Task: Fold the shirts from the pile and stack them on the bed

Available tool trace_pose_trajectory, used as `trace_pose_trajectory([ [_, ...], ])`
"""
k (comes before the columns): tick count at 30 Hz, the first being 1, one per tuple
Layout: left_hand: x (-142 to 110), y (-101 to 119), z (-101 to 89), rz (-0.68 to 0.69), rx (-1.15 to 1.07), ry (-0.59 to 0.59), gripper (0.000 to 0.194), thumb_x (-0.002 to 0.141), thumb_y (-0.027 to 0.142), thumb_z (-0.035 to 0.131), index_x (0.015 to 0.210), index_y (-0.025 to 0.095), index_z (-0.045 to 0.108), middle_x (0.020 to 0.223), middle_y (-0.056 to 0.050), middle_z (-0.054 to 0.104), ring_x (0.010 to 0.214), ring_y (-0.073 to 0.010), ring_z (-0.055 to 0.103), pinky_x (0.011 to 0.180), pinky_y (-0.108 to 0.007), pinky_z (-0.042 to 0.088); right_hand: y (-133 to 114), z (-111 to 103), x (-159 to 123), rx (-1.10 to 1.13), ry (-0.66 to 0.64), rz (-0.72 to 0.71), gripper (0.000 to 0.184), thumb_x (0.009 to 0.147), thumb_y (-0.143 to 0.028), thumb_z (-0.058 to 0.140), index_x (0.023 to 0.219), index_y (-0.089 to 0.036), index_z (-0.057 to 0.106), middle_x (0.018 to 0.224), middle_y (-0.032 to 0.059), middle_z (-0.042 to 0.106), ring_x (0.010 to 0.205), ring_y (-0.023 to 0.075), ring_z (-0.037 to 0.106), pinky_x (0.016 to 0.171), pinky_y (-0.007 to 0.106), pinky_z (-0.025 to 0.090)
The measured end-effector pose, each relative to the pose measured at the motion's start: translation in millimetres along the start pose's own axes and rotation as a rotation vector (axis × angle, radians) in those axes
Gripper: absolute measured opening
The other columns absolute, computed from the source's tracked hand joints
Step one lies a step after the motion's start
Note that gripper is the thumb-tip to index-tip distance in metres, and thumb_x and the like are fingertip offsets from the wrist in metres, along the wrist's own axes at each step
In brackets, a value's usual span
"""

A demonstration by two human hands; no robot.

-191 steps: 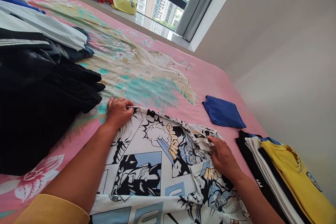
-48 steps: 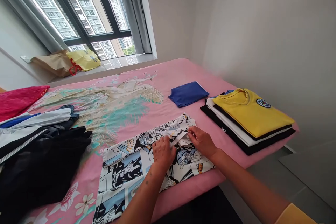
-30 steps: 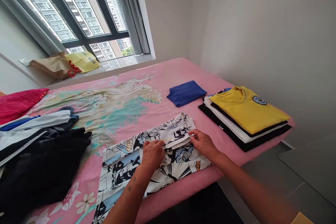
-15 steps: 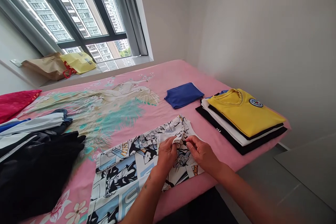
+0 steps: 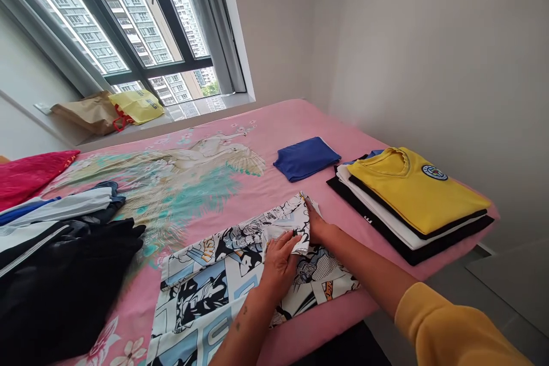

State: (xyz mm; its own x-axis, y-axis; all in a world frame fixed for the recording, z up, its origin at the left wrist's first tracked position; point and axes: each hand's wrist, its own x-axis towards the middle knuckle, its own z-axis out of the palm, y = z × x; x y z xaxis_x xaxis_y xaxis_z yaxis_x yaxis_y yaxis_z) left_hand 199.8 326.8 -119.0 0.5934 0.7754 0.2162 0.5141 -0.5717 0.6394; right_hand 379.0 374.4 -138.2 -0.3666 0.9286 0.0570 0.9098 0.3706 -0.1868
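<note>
A white garment with a black, blue and orange comic print (image 5: 201, 286) is spread near the bed's front edge, its far side folded over in a long strip. My left hand (image 5: 281, 260) lies on the folded part, fingers stretched out and pressing the cloth. At the right end of the strip, my right hand (image 5: 315, 223) grips the folded edge, with some of its fingers hidden by the cloth. Beyond the hands lies a folded blue garment (image 5: 306, 158).
To the right is a folded stack topped by a yellow shirt with a round badge (image 5: 416, 189). Black clothes (image 5: 81, 286) and other garments lie heaped at left, near a red cushion (image 5: 34, 174). A yellow bag (image 5: 137, 106) and brown paper bag (image 5: 88, 114) stand by the window.
My left hand has flattened from a pinch onto the cloth. My right hand has moved to the strip's far corner, and the crumpled end now lies folded straighter.
</note>
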Motion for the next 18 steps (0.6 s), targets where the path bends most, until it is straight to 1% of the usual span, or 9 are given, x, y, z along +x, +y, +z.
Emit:
trace_pose_trajectory([
  [2, -3, 6, 1.8, -0.014, 0.079, -0.073, 0.037, 0.089, 0.029, 0.043, 0.124, 0.031, 0.056, 0.136, -0.007, 0.050, 0.129, -0.0268, 0.040, 0.107, -0.057, 0.026, 11, 1, -7, -0.046, -0.037, 0.192, 0.061, 0.080, -0.034, 0.047, 0.139, -0.022, 0.039, 0.147, 0.0065, 0.032, 0.139, 0.0301, 0.014, 0.111, 0.054, 0.001],
  [4, -7, 13, -0.6, 0.016, 0.113, -0.166, 0.035, 0.088, 0.036, 0.046, 0.121, 0.034, 0.058, 0.137, -0.005, 0.049, 0.132, -0.0288, 0.036, 0.108, -0.061, 0.018, 22, -1, -18, -0.070, -0.045, 0.391, 0.060, 0.084, -0.031, 0.039, 0.142, -0.019, 0.032, 0.150, 0.0087, 0.025, 0.140, 0.0286, 0.012, 0.110, 0.057, 0.000],
  [6, -9, 17, -7.5, 0.071, 0.090, -0.231, 0.034, 0.086, 0.043, 0.048, 0.117, 0.035, 0.060, 0.134, -0.004, 0.053, 0.132, -0.0287, 0.036, 0.108, -0.062, 0.015, 32, -5, -28, -0.041, 0.046, 0.536, 0.055, 0.087, -0.030, 0.034, 0.140, -0.015, 0.035, 0.148, 0.0116, 0.030, 0.138, 0.0284, 0.018, 0.109, 0.058, 0.006],
  [8, -8, 14, -16.7, 0.106, 0.071, -0.191, 0.034, 0.089, 0.042, 0.044, 0.116, 0.031, 0.061, 0.129, -0.005, 0.057, 0.130, -0.0253, 0.040, 0.111, -0.057, 0.016, 36, -14, -33, -0.003, 0.181, 0.615, 0.049, 0.090, -0.031, 0.031, 0.135, -0.013, 0.042, 0.141, 0.0138, 0.040, 0.134, 0.0283, 0.026, 0.108, 0.057, 0.013],
  [10, -1, 3, -24.6, 0.077, 0.105, -0.052, 0.036, 0.092, 0.035, 0.037, 0.118, 0.026, 0.060, 0.127, -0.007, 0.058, 0.128, -0.0215, 0.042, 0.112, -0.051, 0.020, 32, -25, -31, 0.032, 0.281, 0.598, 0.046, 0.092, -0.030, 0.029, 0.131, -0.012, 0.046, 0.138, 0.0136, 0.044, 0.133, 0.0258, 0.029, 0.109, 0.051, 0.018],
  [12, 9, -11, -28.3, -0.013, 0.170, 0.051, 0.038, 0.092, 0.030, 0.035, 0.123, 0.023, 0.056, 0.131, -0.009, 0.055, 0.130, -0.0214, 0.040, 0.111, -0.050, 0.022, 21, -32, -22, 0.096, 0.324, 0.475, 0.045, 0.093, -0.030, 0.029, 0.131, -0.014, 0.045, 0.139, 0.0110, 0.043, 0.134, 0.0223, 0.027, 0.110, 0.046, 0.018],
  [13, 14, -18, -28.5, -0.068, 0.199, 0.052, 0.039, 0.091, 0.030, 0.037, 0.126, 0.023, 0.053, 0.134, -0.009, 0.052, 0.132, -0.0227, 0.037, 0.110, -0.051, 0.022, 15, -33, -17, 0.153, 0.323, 0.399, 0.044, 0.093, -0.031, 0.030, 0.132, -0.016, 0.044, 0.141, 0.0096, 0.042, 0.135, 0.0215, 0.025, 0.111, 0.045, 0.016],
  [15, 21, -28, -27.8, -0.139, 0.236, -0.043, 0.044, 0.088, 0.035, 0.043, 0.131, 0.024, 0.048, 0.140, -0.009, 0.045, 0.135, -0.0261, 0.032, 0.109, -0.056, 0.018, 3, -30, -6, 0.281, 0.264, 0.277, 0.044, 0.092, -0.031, 0.034, 0.132, -0.017, 0.046, 0.141, 0.0088, 0.042, 0.135, 0.0227, 0.025, 0.111, 0.047, 0.013],
  [18, 13, -37, -32.2, -0.164, 0.216, -0.168, 0.048, 0.087, 0.042, 0.045, 0.132, 0.025, 0.046, 0.144, -0.009, 0.039, 0.136, -0.0259, 0.029, 0.110, -0.056, 0.015, 0, -21, -6, 0.393, 0.145, 0.232, 0.041, 0.089, -0.028, 0.039, 0.125, -0.015, 0.052, 0.136, 0.0097, 0.048, 0.130, 0.0223, 0.036, 0.109, 0.043, 0.022],
])
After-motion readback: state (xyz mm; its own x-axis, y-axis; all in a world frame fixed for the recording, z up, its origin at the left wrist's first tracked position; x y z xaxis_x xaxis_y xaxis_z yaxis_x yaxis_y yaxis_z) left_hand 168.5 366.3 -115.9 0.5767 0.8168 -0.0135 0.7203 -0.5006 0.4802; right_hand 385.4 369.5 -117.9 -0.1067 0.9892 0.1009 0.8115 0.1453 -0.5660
